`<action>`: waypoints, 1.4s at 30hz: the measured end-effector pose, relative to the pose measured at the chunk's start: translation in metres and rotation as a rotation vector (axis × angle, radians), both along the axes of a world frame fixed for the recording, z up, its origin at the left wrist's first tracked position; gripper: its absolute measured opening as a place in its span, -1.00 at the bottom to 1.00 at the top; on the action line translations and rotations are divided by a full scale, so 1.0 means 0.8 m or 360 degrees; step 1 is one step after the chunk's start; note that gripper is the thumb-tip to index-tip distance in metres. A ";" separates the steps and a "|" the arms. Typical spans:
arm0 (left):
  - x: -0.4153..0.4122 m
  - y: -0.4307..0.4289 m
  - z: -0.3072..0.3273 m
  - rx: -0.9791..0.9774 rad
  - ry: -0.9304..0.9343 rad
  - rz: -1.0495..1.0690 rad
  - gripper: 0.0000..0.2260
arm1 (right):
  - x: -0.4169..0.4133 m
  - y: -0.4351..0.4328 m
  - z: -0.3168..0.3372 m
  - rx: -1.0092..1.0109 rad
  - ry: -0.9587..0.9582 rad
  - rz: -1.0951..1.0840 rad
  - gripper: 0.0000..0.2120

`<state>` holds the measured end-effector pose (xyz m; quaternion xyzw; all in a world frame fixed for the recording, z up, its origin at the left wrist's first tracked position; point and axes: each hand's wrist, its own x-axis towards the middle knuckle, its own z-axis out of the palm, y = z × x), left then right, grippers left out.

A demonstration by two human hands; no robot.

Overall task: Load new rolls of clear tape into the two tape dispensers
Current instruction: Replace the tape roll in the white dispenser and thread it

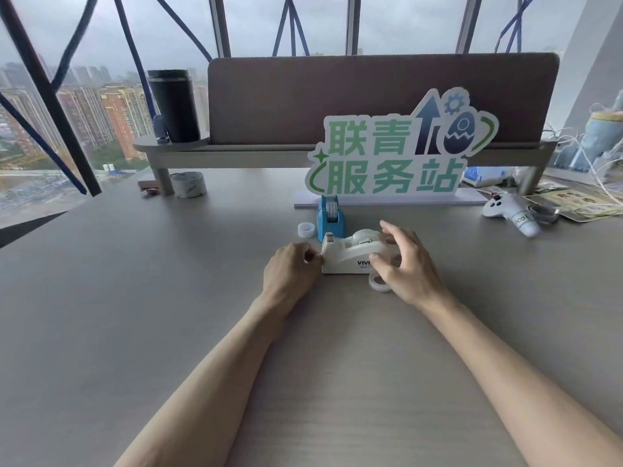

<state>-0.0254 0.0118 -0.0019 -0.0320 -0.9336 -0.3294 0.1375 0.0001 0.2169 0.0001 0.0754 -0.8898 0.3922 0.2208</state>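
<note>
Hands frame the white plastic tape dispenser (pixel 350 256) on the grey surface (pixel 168 298): the left hand (pixel 291 264) pinches at its cutter end, seemingly on tape, while the right hand (pixel 406 261), fingers loosely spread, steadies the roll end. Pulling the strip straight and taut over the blade should seat it best. The blue plastic dispenser (pixel 330 222) stands just behind.

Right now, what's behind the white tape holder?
Behind the white tape dispenser stands a blue tape dispenser, with a small tape roll beside it. The blue one's base is hidden.
</note>
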 end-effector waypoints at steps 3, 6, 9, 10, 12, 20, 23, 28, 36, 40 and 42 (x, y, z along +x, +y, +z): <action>0.004 0.000 0.002 -0.0010 -0.0027 -0.0046 -0.82 | -0.002 0.002 0.004 -0.0202 -0.0183 0.0056 -0.45; 0.010 0.000 0.003 -0.0026 -0.0035 -0.0120 -0.79 | -0.001 0.003 0.008 -0.0293 -0.0281 0.0106 -0.52; 0.013 0.003 0.006 -0.0068 -0.0063 -0.0187 -0.80 | -0.003 0.009 0.007 -0.0286 -0.0285 0.0091 -0.55; 0.012 0.003 0.006 -0.0092 -0.0061 -0.0192 -0.79 | -0.004 0.011 0.007 -0.0290 -0.0291 0.0089 -0.55; 0.010 0.005 0.004 -0.0132 -0.0047 -0.0196 -0.75 | -0.006 0.019 0.007 -0.0302 -0.0325 0.0085 -0.56; 0.001 0.029 -0.003 -0.0543 0.0320 -0.0238 -0.76 | -0.001 0.046 0.025 -0.0328 -0.0437 0.0200 -0.70; -0.001 0.034 -0.002 -0.0480 0.0437 -0.0307 -0.73 | 0.000 0.057 0.029 -0.0360 -0.0500 0.0188 -0.66; 0.000 0.037 0.001 -0.0485 0.0344 -0.0705 -0.74 | 0.002 0.068 0.028 -0.0366 -0.0500 0.0287 -0.59; -0.016 0.047 0.000 -0.0439 0.0028 -0.0735 -0.73 | -0.009 0.063 0.011 -0.0450 -0.0417 0.0307 -0.67; -0.025 0.055 -0.003 -0.0374 0.0110 -0.0619 -0.64 | -0.019 0.059 -0.002 -0.0463 -0.0269 0.0207 -0.71; -0.028 0.060 -0.003 -0.0405 0.0140 -0.0614 -0.59 | -0.023 0.057 -0.006 -0.0450 -0.0224 0.0183 -0.70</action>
